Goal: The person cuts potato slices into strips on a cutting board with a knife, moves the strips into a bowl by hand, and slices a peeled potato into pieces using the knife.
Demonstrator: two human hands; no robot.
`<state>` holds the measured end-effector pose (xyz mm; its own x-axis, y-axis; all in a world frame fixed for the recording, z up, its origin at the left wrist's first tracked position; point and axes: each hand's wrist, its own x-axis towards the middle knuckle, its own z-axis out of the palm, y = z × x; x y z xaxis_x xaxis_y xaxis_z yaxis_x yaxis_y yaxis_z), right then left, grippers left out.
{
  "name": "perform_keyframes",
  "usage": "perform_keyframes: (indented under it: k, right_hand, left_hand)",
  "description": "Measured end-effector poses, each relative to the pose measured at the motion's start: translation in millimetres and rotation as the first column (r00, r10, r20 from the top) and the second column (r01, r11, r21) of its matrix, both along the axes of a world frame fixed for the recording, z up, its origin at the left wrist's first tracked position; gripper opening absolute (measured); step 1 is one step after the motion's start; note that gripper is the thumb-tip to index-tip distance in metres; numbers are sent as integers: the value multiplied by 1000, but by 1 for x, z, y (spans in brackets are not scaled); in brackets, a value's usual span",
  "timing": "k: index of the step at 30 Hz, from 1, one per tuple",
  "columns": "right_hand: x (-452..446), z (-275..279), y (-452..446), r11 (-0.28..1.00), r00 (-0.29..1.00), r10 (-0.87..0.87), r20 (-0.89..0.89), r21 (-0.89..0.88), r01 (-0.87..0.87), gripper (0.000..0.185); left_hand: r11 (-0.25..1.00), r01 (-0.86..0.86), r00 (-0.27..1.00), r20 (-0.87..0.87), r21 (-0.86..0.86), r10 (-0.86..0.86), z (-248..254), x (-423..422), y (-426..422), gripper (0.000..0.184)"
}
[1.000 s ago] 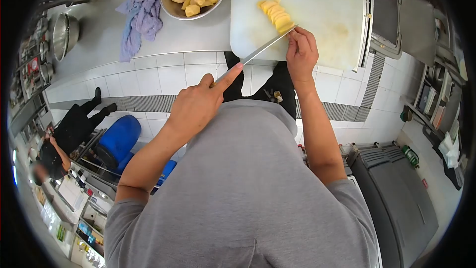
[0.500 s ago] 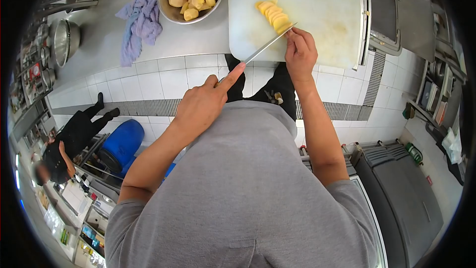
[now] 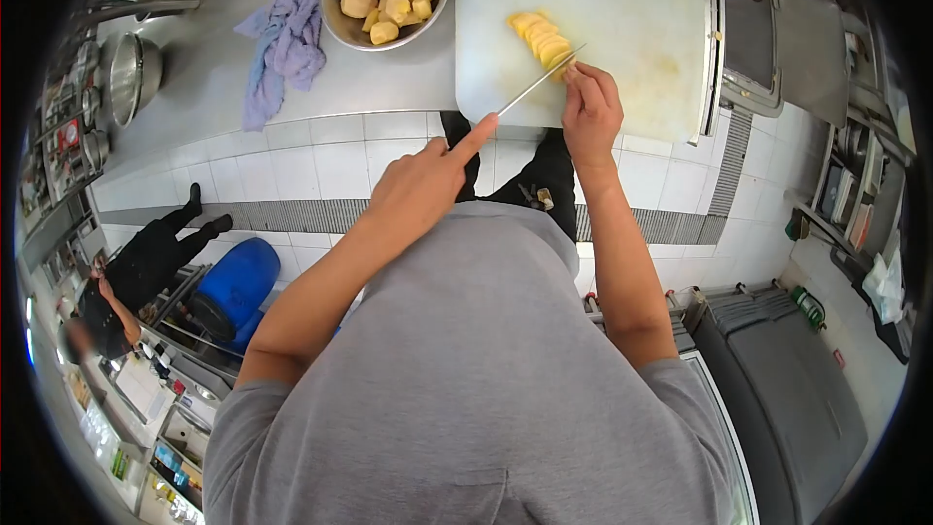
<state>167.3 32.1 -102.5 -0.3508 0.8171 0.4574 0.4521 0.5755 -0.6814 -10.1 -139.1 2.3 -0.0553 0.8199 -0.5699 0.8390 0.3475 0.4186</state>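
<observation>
My left hand [image 3: 416,190] is wrapped round the handle of a knife [image 3: 530,92], its index finger stretched along the top of the blade. The blade slants up to the right, its tip beside the near end of a sliced potato [image 3: 540,36]. Yellow slices lie overlapping in a row on a white cutting board [image 3: 632,0]. The fingers of my right hand [image 3: 591,107] are pinched together at the potato's near end, just right of the blade; they partly hide that end.
A steel bowl [image 3: 331,19] of peeled potatoes and a purple cloth [image 3: 287,49] lie left of the board on the steel counter [image 3: 209,68]. Metal bowls [image 3: 126,78] stand farther left. Another person [image 3: 146,267] is at the far left, near a blue barrel [image 3: 238,282].
My left hand has moved right and a little up, with the knife. The blade has shifted slightly along the potato's near end. My right hand stays at that end, its fingertips slightly lower.
</observation>
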Motion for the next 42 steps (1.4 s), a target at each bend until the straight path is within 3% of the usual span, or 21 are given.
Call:
perform_keyframes:
  k: [7,12,22,24,28,30,34,36,42]
  right_hand:
    - [-2,6,0,999,1000,-2,12,-38,3,14]
    - [0,9,1,997,999,19,27,-77,-17,18]
    - [-2,21,6,985,958,139,249,-132,-109,27]
    - [0,20,1,981,994,46,104,-194,-25,25]
    - [2,17,-4,992,996,45,82,-123,-35,22]
    - [0,15,-4,995,999,-26,40,-90,30,16]
    - [0,12,-4,993,999,-38,4,-112,38,11]
    - [0,8,-3,996,997,-19,-76,-92,12,8]
    - [2,7,-2,998,1000,-16,-7,-63,15,11]
  left_hand:
    - [971,-8,1000,21,239,3,-25,8,24,90]
    - [999,-28,999,23,41,27,-13,4,-4,91]
    - [995,-6,1000,-19,95,8,-6,4,0,91]
    - [997,14,1000,-2,74,-14,-5,3,-2,89]
    - [998,18,999,30,60,-20,-7,2,2,87]
    - [990,-8,997,77,139,-3,-12,1,8,85]
    - [993,-14,997,74,119,5,-9,-4,6,84]
    - [998,39,999,-28,47,-38,3,-6,-1,85]
    - [996,86,992,-94,-28,-88,21,-11,-17,90]
